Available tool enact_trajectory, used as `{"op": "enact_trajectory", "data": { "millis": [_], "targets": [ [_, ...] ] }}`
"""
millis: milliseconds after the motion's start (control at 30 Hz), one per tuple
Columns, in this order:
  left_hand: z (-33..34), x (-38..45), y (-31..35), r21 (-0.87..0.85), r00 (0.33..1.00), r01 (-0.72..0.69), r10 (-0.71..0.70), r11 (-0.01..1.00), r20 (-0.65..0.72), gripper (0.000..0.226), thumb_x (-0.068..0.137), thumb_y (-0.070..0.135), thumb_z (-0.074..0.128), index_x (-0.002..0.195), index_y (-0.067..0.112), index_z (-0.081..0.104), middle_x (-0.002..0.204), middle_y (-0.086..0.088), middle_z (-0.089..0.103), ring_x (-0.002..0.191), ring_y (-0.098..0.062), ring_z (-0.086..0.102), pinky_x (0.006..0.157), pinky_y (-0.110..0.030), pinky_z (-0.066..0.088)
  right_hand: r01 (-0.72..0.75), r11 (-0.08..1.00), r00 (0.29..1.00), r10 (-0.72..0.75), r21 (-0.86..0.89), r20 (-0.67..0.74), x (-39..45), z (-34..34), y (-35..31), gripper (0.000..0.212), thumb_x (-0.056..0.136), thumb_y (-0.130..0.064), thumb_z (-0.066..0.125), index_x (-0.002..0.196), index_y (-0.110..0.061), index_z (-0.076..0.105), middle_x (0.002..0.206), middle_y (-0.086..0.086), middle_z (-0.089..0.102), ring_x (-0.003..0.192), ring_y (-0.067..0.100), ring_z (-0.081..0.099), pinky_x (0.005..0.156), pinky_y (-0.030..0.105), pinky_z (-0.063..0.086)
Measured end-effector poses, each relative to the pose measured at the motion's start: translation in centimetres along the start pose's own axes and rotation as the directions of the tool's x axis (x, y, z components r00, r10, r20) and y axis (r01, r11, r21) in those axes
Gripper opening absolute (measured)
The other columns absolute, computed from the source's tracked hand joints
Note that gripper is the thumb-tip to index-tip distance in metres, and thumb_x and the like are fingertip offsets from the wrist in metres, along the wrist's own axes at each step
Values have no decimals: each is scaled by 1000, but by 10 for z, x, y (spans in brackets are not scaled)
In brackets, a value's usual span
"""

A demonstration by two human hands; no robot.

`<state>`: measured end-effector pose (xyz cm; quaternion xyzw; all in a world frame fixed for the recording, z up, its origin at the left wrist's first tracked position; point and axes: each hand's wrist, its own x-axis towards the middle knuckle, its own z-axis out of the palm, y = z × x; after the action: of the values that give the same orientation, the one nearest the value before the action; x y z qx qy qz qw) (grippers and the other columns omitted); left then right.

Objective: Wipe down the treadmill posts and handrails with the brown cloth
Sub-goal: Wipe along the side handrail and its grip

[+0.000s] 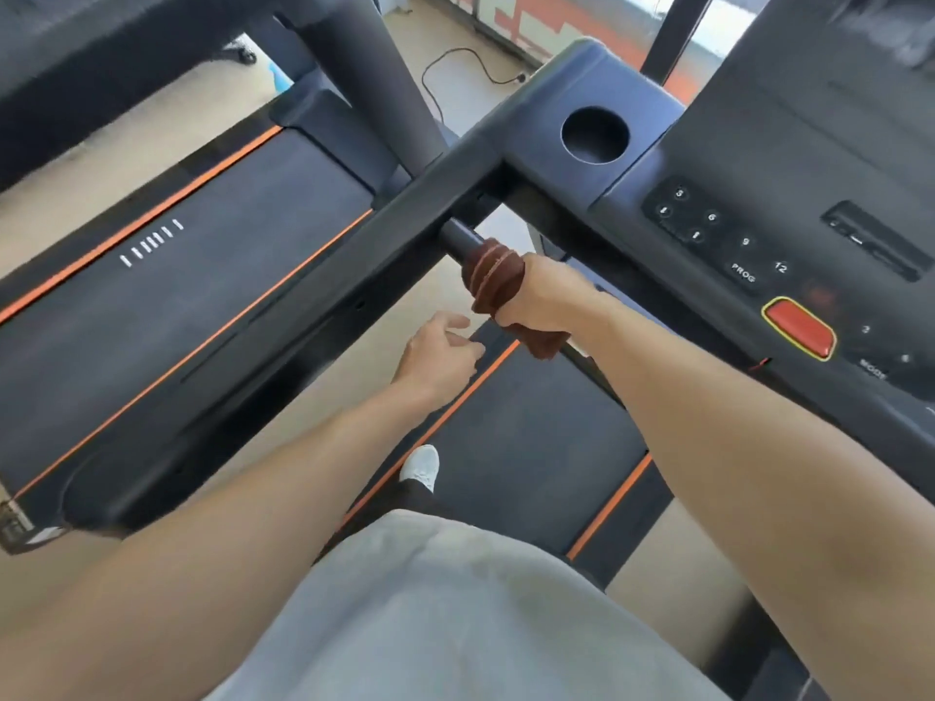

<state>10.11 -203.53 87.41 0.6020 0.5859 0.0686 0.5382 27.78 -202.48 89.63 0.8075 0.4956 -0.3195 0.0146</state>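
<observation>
The brown cloth (493, 278) is wrapped around a short black round grip bar (458, 238) that juts out under the treadmill console. My right hand (544, 296) grips the cloth around that bar, with a loose end of the cloth hanging below the hand. Lower and to the left, my left hand (437, 354) hovers in the air with its fingers loosely curled, holding nothing. The long black left handrail (283, 316) runs diagonally from the console down to the lower left, beside my left hand. A thick grey post (374, 88) rises at the top centre.
The console (749, 235) with number buttons, a red stop button (799, 328) and a round cup hole (594, 135) fills the right. Black running belts with orange stripes lie below, on this treadmill (531, 447) and the neighbouring one (177, 275). A cable (455, 68) lies on the floor.
</observation>
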Motion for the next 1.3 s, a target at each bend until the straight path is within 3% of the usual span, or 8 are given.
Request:
{"op": "enact_trajectory", "data": {
  "millis": [167,300,533,733,900,1033,1167,1300],
  "targets": [
    [64,-29,6,-106,997,-14,21,994,70,32,94,23,66,125,21,61,100,4,72,89,-19,73,92,-40,57,-32,998,988,23,54,151,-52,3,74,47,81,-36,77,121,-19,60,107,4,68,97,25,66,87,38,57],
    [119,-53,6,-164,992,-7,28,986,122,28,89,24,68,115,29,59,92,4,74,85,-20,74,90,-45,58,-27,996,999,31,-83,40,-96,17,115,63,75,-41,78,128,-20,50,104,1,62,100,30,62,79,39,53],
    [167,-84,-9,-197,983,69,-33,978,183,26,95,21,65,121,23,62,96,6,73,90,-19,74,68,-26,51,-97,966,995,88,-239,-49,-135,20,148,69,75,-44,76,131,-20,43,97,-1,62,90,28,62,74,36,46],
    [168,-76,-19,-187,975,109,-68,976,211,21,92,18,67,111,27,63,99,2,75,97,-23,72,97,-42,55,-75,973,990,47,-219,-131,-118,34,138,62,80,-49,74,125,-15,47,106,6,67,101,35,66,71,36,41],
    [145,-53,-22,-229,984,125,-91,965,152,17,89,17,61,97,32,64,97,0,75,93,-23,72,93,-41,56,-50,985,968,8,-163,-249,-107,42,132,46,79,-52,72,103,-21,48,89,-3,59,88,33,68,70,36,42],
    [119,-39,-12,-292,994,109,-96,950,59,19,96,10,57,107,20,69,90,4,75,85,-17,71,83,-33,56,8,995,962,-33,-95,-271,-95,40,115,54,79,-58,74,115,-23,54,100,-1,68,91,32,69,74,37,45],
    [88,-17,1,-332,997,53,-71,942,-43,19,87,15,63,97,30,69,88,2,77,89,-21,74,91,-46,58,38,996,962,-60,-85,-265,-70,34,85,50,79,-56,72,109,-21,52,94,-2,61,93,33,68,74,38,45],
    [59,-4,3,-346,985,32,-88,938,-147,21,88,14,60,103,27,68,90,9,75,91,-15,73,92,-42,58,87,996,937,-91,-26,-337,-33,33,40,43,82,-53,66,107,-22,52,101,-2,67,90,31,68,75,39,49]
  ]
}}
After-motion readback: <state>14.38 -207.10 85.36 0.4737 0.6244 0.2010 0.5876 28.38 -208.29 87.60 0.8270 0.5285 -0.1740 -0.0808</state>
